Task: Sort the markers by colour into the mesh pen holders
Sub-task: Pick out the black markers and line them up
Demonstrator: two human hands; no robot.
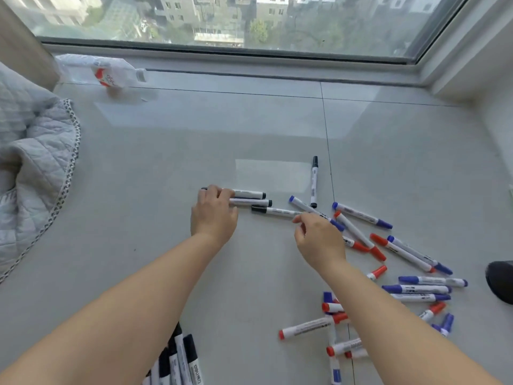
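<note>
Two black markers [249, 198] lie gathered under my left hand [213, 215], its grip curled round them on the floor; my right hand [319, 240] pinches a third black marker [274, 212]; a loose pinch could roll it into the blue marker [316, 213]; no holders visible.

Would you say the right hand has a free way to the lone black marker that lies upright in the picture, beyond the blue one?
Probably yes. The black marker lies alone on the floor just beyond the right hand, with nothing on it. Only the blue marker lies across the way, near its lower end, and the hand can pass above that.
</note>
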